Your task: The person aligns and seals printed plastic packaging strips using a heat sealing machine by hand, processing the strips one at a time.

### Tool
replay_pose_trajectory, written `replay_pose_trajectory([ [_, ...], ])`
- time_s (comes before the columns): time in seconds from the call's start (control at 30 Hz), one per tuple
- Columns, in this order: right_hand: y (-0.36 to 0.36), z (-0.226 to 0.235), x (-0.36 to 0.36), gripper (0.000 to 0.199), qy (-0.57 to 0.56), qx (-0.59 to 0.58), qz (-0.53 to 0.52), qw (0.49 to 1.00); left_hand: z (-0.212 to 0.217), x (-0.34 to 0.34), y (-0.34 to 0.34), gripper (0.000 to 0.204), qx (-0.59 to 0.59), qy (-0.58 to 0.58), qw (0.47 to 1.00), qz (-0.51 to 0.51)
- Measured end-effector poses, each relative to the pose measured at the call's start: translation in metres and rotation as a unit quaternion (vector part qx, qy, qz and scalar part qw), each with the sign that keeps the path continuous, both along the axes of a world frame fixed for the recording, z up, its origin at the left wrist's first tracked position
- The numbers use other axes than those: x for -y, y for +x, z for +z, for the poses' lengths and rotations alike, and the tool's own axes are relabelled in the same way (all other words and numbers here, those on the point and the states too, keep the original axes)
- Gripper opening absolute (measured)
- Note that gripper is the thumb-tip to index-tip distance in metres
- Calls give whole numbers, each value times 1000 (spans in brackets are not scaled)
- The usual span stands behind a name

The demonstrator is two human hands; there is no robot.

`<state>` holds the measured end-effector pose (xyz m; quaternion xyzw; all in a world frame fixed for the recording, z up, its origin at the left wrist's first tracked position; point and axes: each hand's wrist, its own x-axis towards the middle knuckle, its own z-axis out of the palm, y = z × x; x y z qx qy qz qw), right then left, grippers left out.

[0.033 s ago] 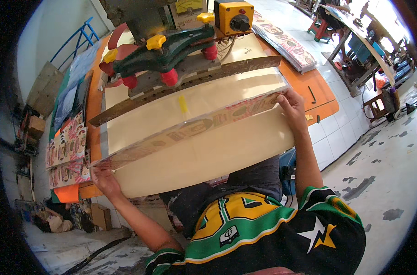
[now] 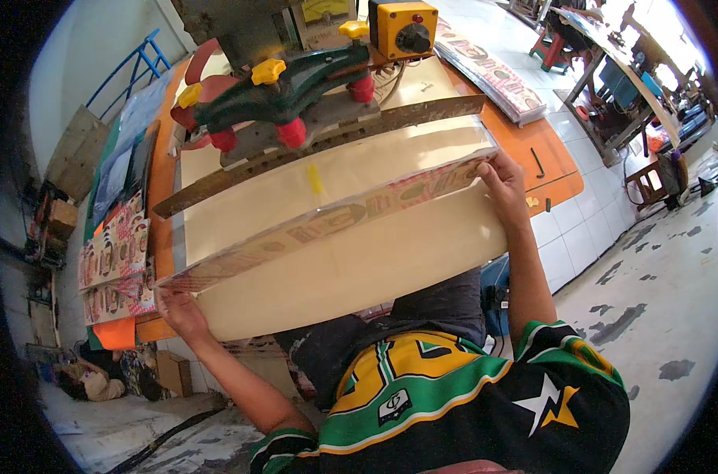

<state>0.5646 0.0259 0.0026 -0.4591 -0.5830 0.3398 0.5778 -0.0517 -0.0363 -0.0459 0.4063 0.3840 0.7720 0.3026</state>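
Orange table, tiled floor, both hands gripping printed sheet stack ends

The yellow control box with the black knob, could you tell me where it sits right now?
In the head view, the yellow control box sits top centre, behind the green clamp.

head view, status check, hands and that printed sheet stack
Left hand grips near-left corner of the printed sheet stack. Right hand grips its right end. Stack lies flat on cream board, far edge under the cutter clamp. Nothing in the way.
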Motion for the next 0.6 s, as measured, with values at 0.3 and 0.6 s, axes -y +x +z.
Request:
replay_pose_trajectory([
  [0.3, 2, -1, -3, 34, -1, -12, -7, 1000, 42, 0, 27, 17, -43, 14, 998, 51],
  [0.6, -2, 5, -1, 26, -54, -13, -1, 998, 102, -7, 46, 14, -432, -77, 877, 197],
])
